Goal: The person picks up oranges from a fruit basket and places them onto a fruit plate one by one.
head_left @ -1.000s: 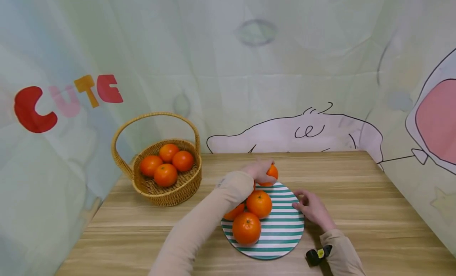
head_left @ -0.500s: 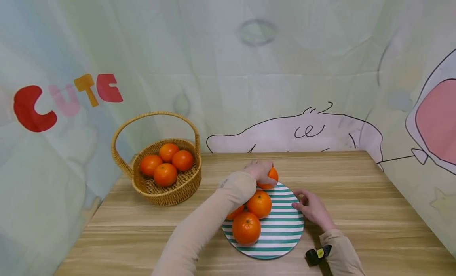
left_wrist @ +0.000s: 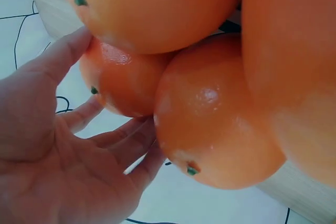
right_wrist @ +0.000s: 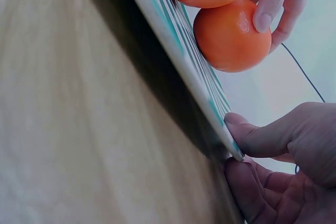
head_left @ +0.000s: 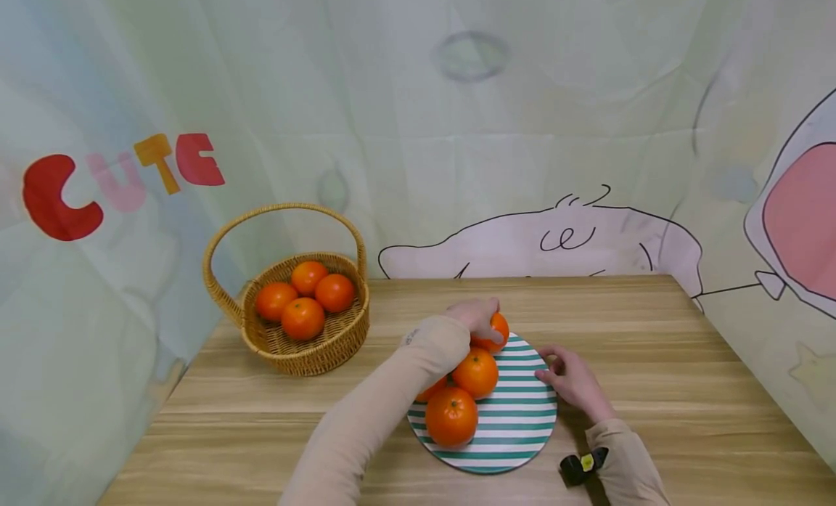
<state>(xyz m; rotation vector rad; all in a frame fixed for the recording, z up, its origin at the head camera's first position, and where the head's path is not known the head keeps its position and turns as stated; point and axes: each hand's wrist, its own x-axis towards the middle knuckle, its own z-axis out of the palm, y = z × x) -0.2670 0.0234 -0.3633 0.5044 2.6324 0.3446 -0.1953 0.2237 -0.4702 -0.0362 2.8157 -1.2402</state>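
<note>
- Just behind the right hand [head_left: 575, 386], a black device [head_left: 573, 471] with a yellow label sits at the wrist, beside the beige right sleeve [head_left: 627, 462].
- Well nearer the wearer than the left hand [head_left: 475, 319], the front orange [head_left: 451, 417] rests on a round plate [head_left: 519, 419] striped green and white.
- Right at the right hand is the plate's right rim; the thumb presses on top and fingers lie underneath, pinching the edge.
- Between the two hands, a bare striped part of the plate shows.
- Just on the near side of the left hand, the middle orange [head_left: 475, 373] sits on the plate; beside it, a partly hidden orange [head_left: 431, 391] shows beyond the beige left sleeve [head_left: 375, 419], which crosses above the plate's left side.
- Within the left hand's grasp is the far orange [head_left: 499, 330], at the plate's far edge; thumb and fingers curl round it.
- Off to the left of the left hand, well apart, a wicker basket [head_left: 320, 362] with an upright handle stands on the wood-grain bench [head_left: 660, 397], holding four oranges [head_left: 303, 319] set close together.
- Beyond both hands, past the bench's far edge, hangs a pale backdrop [head_left: 405, 92] printed with the letters CUTE [head_left: 62, 226] at left and a pink balloon [head_left: 806, 215] at right.
</note>
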